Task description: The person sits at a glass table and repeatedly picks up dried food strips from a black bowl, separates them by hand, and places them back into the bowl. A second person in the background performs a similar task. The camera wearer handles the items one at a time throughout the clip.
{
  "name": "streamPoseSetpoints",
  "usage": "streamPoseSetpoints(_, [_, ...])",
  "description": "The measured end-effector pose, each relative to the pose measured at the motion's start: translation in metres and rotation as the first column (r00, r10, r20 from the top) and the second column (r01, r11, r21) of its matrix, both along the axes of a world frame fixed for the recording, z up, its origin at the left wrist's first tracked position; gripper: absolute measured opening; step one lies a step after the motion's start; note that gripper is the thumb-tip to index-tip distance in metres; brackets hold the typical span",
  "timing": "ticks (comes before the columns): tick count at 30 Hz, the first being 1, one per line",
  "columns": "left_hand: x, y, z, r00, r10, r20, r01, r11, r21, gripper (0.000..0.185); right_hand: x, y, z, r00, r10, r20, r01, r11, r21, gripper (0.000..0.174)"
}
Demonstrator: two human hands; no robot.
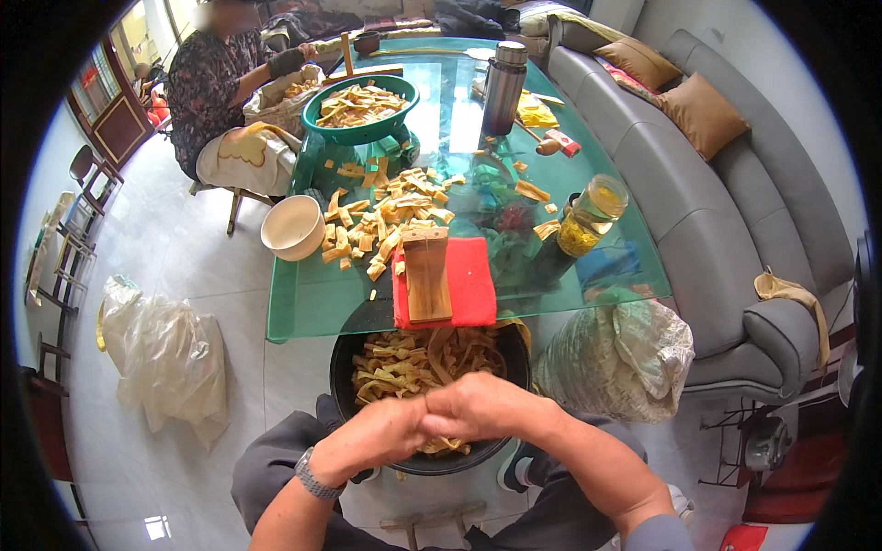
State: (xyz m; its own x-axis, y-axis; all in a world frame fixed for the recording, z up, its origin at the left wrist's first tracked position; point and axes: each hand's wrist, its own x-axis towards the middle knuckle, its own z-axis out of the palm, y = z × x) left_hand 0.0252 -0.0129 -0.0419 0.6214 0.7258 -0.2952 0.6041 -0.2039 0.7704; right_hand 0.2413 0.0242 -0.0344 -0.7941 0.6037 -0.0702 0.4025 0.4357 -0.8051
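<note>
My left hand (387,428), with a metal-banded watch (315,475) on its wrist, meets my right hand (475,408) above a round black basin (339,372). Dried yellowish strips (393,361) fill much of the basin, which sits between my knees. The fingers overlap and are blurred, so anything between them is hidden. Just beyond, at the table's near edge, a wooden block (427,282) rests on a red cloth (474,282). Short cut pieces (406,200) of the same yellowish material are heaped behind the block.
The glass-topped table (303,303) carries a pale bowl (293,227), a green basin (362,131) of pieces, a steel flask (505,89) and a glass jar (592,213). Sacks (613,361) stand right and lie left (172,365). Another person (213,89) sits far left; a grey sofa (689,206) runs along the right.
</note>
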Motion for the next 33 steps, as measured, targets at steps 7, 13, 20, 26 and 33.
streamPoseSetpoints(7, [-0.016, -0.01, 0.044, 0.977, -0.189, 0.096, 0.211, 0.904, -0.372, 0.032, 0.008, -0.022, 0.021, 0.982, 0.188, 0.001, -0.185, 0.967, -0.174, 0.045])
streamPoseSetpoints(13, [-0.038, 0.005, 0.056, 0.989, -0.093, 0.114, 0.122, 0.95, -0.287, 0.031, 0.01, -0.021, 0.043, 0.991, 0.101, -0.087, -0.092, 0.991, 0.099, 0.045])
streamPoseSetpoints(20, [-0.022, 0.044, 0.037, 0.951, 0.228, 0.208, -0.252, 0.963, 0.097, 0.019, 0.02, 0.027, 0.013, 0.953, -0.241, -0.183, 0.299, 0.848, 0.437, 0.012])
streamPoseSetpoints(26, [-0.003, 0.088, 0.027, 0.864, 0.355, 0.357, -0.473, 0.814, 0.337, 0.021, 0.019, 0.064, 0.005, 0.87, -0.43, -0.242, 0.476, 0.601, 0.642, 0.024])
streamPoseSetpoints(33, [0.004, 0.103, -0.002, 0.867, 0.421, 0.267, -0.498, 0.702, 0.509, 0.018, 0.012, 0.083, -0.017, 0.847, -0.491, -0.203, 0.48, 0.542, 0.69, 0.014])
